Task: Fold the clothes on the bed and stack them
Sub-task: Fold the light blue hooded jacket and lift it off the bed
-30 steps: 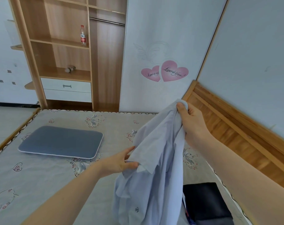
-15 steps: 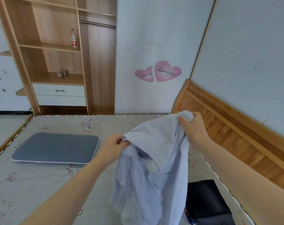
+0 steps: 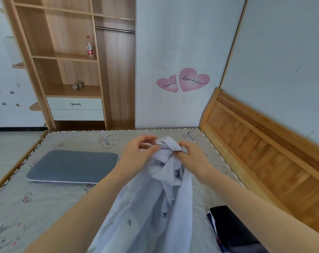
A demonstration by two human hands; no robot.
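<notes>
A wooden shelf unit [image 3: 71, 57] beyond the hands holds a plastic bottle [image 3: 89, 46] upright on an upper shelf and a small soft object [image 3: 78, 85] on the shelf below it, above two white drawers [image 3: 75, 109]. Nearer, over the patterned bed [image 3: 36, 203], a person holds a pale blue shirt [image 3: 155, 203] bunched at its top between both hands. The left hand [image 3: 138, 152] pinches the fabric with thumb and curled fingertips, palm turned inward; the right hand [image 3: 191, 157] grips the same bunch with its fingers curled into the cloth, the two hands almost touching. Both forearms reach forward and upward from the lower corners, the shirt hanging down between them. Left of the hands a grey pillow [image 3: 72, 166] lies flat; below and right of them sits a dark garment [image 3: 231, 227]
</notes>
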